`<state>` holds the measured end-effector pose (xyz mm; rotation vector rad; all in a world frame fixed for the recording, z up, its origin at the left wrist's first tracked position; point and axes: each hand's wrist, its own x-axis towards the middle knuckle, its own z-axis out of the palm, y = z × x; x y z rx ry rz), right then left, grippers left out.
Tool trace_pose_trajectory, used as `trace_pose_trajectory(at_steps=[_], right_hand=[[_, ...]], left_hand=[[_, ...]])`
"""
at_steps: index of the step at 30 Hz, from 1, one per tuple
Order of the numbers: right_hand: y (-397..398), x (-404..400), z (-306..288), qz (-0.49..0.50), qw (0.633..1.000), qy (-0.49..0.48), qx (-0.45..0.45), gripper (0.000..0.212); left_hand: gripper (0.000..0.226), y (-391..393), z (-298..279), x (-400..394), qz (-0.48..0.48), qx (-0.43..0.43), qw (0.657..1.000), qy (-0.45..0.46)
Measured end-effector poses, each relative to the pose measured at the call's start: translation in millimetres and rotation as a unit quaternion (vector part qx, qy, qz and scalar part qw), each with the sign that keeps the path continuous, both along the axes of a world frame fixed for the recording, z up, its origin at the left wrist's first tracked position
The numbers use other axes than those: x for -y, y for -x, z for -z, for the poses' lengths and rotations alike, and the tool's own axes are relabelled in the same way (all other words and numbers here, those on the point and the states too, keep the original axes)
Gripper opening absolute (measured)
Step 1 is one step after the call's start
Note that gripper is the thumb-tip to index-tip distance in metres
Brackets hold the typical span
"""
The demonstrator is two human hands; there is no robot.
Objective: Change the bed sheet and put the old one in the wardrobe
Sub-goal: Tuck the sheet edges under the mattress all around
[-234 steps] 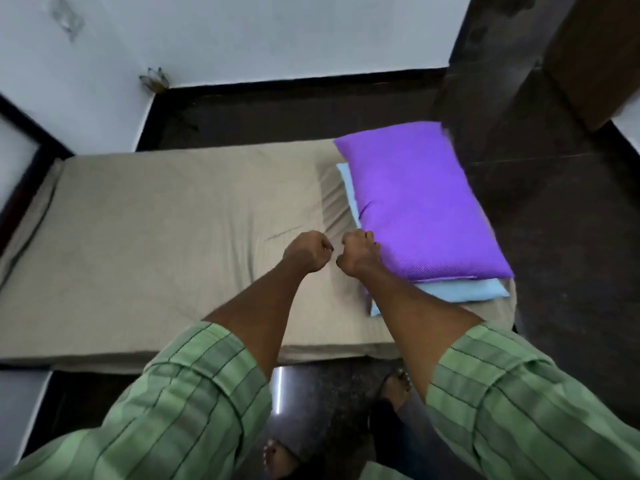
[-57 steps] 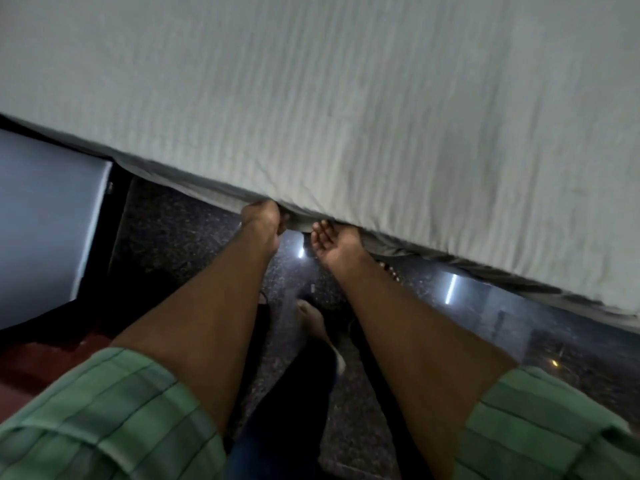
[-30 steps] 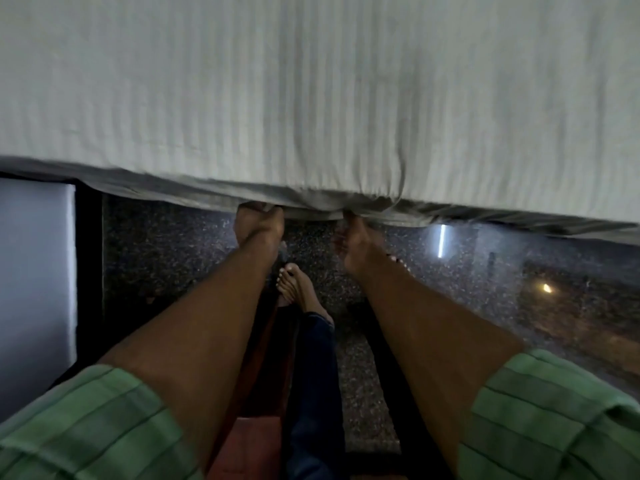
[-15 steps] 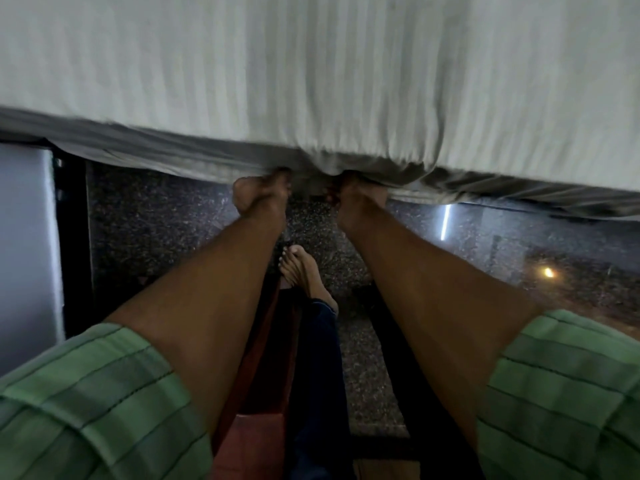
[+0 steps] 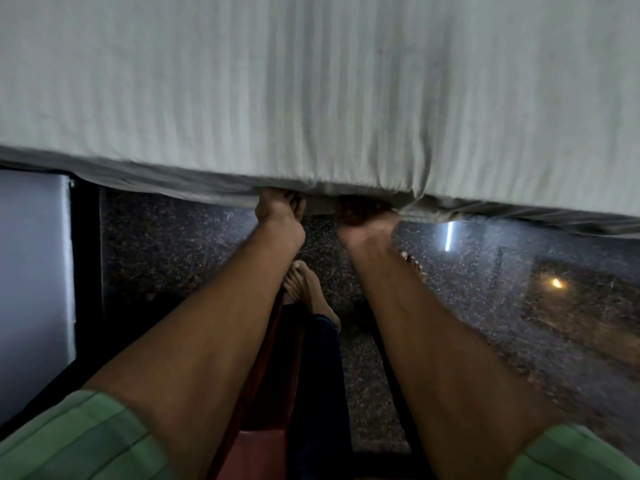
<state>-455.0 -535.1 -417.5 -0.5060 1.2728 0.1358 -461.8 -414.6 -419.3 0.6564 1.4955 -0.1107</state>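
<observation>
Hands, left hand (image 5: 280,216) and right hand (image 5: 363,216), grip the beige bed sheet (image 5: 311,98) hem at 12 o'clock; soft, light cloth, best held by its edge.

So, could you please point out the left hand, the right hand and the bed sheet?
left hand (image 5: 277,216): head view, back of the hand.
right hand (image 5: 363,220): head view, heel of the hand.
bed sheet (image 5: 329,91): head view, flat top surface.
</observation>
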Motion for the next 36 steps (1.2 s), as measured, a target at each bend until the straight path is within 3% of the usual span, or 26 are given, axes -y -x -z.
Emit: trace_pose_trajectory(at_steps=[5, 10, 15, 20, 21, 23, 25, 26, 30, 33, 36], right_hand=[[-18, 2, 2, 0.025, 0.984, -0.154, 0.085, 0.073], [-14, 0, 3, 0.025, 0.981, -0.170, 0.088, 0.071], [-20, -5, -14, 0.072, 0.973, -0.208, 0.067, 0.079], [-25, -6, -14, 0.082, 0.974, -0.200, 0.074, 0.075], [-25, -6, -10, 0.065, 0.976, -0.193, 0.079, 0.074], [-14, 0, -2, 0.006, 0.984, -0.162, 0.067, 0.069], [11, 6, -8, -0.104, 0.988, -0.108, 0.026, 0.059], [26, 7, -13, -0.156, 0.985, -0.073, -0.002, 0.051], [74, -28, -49, -0.331, 0.937, 0.024, -0.110, 0.036], [69, -92, -71, -0.432, 0.897, 0.009, -0.096, 0.023], [37, -157, -83, -0.424, 0.904, -0.021, -0.054, 0.023]], left_hand=[[0.042, -6, -10, 18, -0.072, 0.093, 0.991, 0.066], [0.079, 12, -1, 11, -0.115, 0.103, 0.979, 0.136], [0.072, 13, -9, 7, -0.117, 0.103, 0.980, 0.125], [0.062, -12, -21, 21, -0.163, 0.206, 0.957, 0.126], [0.062, -13, -17, 18, -0.129, 0.190, 0.965, 0.127], [0.062, 1, -7, 3, 0.055, 0.105, 0.990, 0.081], [0.056, 27, -1, -17, 0.268, 0.013, 0.963, -0.003], [0.049, 39, -2, -29, 0.315, -0.014, 0.948, -0.031], [0.031, 79, -18, -79, 0.323, -0.070, 0.942, -0.062], [0.023, 84, -41, -121, 0.256, -0.066, 0.955, -0.133], [0.013, 67, -65, -163, 0.184, -0.027, 0.964, -0.192]])
